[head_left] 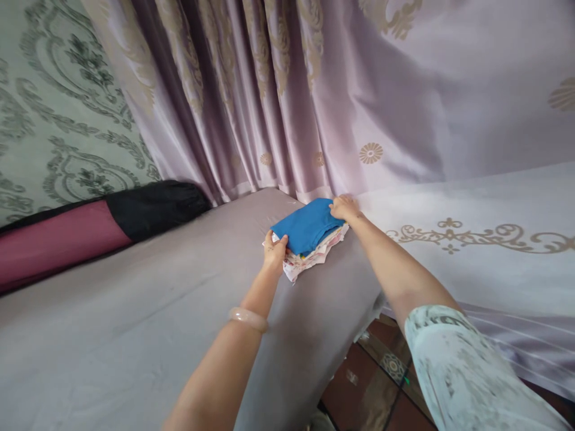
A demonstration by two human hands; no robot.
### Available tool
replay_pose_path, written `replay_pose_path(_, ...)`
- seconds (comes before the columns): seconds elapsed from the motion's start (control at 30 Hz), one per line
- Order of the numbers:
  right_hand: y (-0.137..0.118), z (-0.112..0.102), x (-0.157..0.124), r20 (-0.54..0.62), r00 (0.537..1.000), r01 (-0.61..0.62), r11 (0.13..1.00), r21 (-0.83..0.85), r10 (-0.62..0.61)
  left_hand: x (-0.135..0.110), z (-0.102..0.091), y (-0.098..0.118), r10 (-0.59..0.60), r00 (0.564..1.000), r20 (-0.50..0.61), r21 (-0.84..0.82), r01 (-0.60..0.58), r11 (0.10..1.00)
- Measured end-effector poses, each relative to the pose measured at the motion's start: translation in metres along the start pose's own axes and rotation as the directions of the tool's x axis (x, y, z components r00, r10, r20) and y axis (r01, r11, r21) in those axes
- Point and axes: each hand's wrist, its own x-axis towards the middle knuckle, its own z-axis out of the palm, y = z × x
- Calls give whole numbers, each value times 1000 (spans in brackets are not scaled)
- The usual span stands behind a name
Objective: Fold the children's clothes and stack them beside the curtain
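Note:
A folded blue cloth (308,224) lies on top of a white and pink patterned folded cloth (294,269), at the far corner of a grey-covered bed (179,317). My left hand (274,251) grips the near left edge of the blue cloth, its thumb toward the front. At the opposite end, my right hand (345,208) is closed on the far right corner, fingers curled over the fabric. Some of the fingertips of both hands are hidden. How many layers each hand holds cannot be made out.
A long black and maroon bag (103,230) lies along the bed's left side by the patterned wall (67,108). Lilac curtains (287,108) hang behind and to the right. Dark tiled floor (372,377) shows past the bed's right edge.

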Motion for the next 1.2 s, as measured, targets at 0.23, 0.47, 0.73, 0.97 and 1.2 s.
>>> replay_pose_path(0.23,-2,15,-13,-123,989,-84,996,4,84,-6,4,-3,129,991,47,102,-133,986)
replay_pose_path(0.47,-26,16,-17,9,966,257,961,104,-259,-5,6,-12,377,910,172,432,-413,802)
replay_pose_path(0.73,-23,41,-16,53,985,159,982,99,-165,-1,7,-22,426,871,245,543,-487,684)
replay_pose_path(0.97,-37,29,-27,-31,986,166,986,29,-165,-19,5,-26,488,816,310,619,-563,548)
replay_pose_path(1.2,-77,34,-68,-51,925,379,923,65,-376,-31,-17,-31,446,772,453,604,-633,483)
